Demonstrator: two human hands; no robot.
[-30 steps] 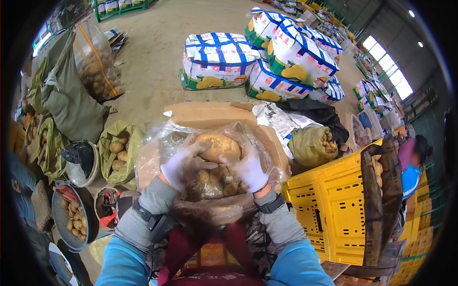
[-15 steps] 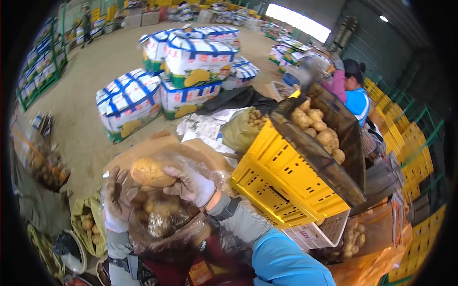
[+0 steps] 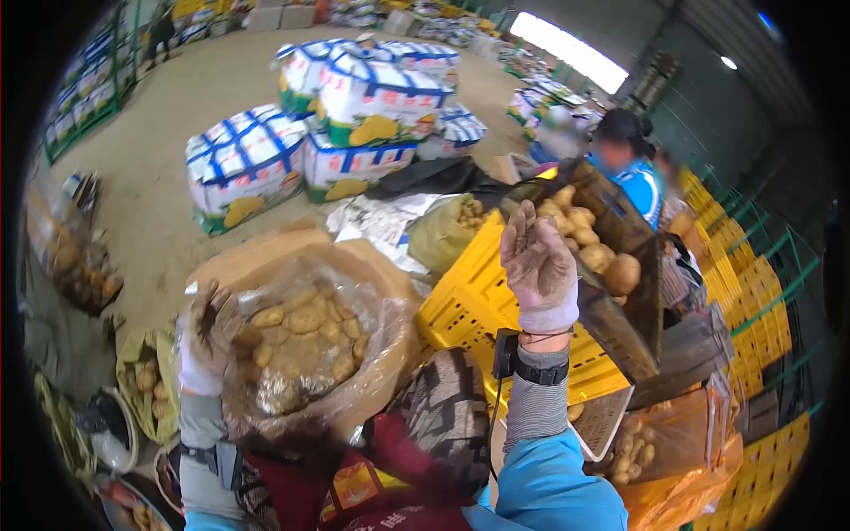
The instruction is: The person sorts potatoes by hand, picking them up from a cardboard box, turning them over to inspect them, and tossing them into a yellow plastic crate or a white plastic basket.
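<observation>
My gloved right hand (image 3: 542, 270) is raised at the near left edge of the dark-lined yellow crate (image 3: 460, 305), fingers curled apart with nothing between them. Potatoes (image 3: 580, 226) fill part of that crate, just beyond the hand. On the left, my gloved left hand (image 3: 209, 332) stands palm inward beside the plastic-lined box (image 3: 390, 323), its fingers apart and empty. Several potatoes (image 3: 305, 323) lie inside the box's clear liner.
Printed white packages (image 3: 381, 97) are stacked ahead. A green sack of potatoes (image 3: 146, 389) stands at lower left, an orange bag (image 3: 682, 451) at lower right. A person in blue (image 3: 639, 181) is beyond the crate. Yellow crates (image 3: 739, 301) line the right side.
My right hand has moved right, from above the box to the crate. The large potato formerly between my hands is no longer there. My left hand stays by the box. The co-worker has leaned lower.
</observation>
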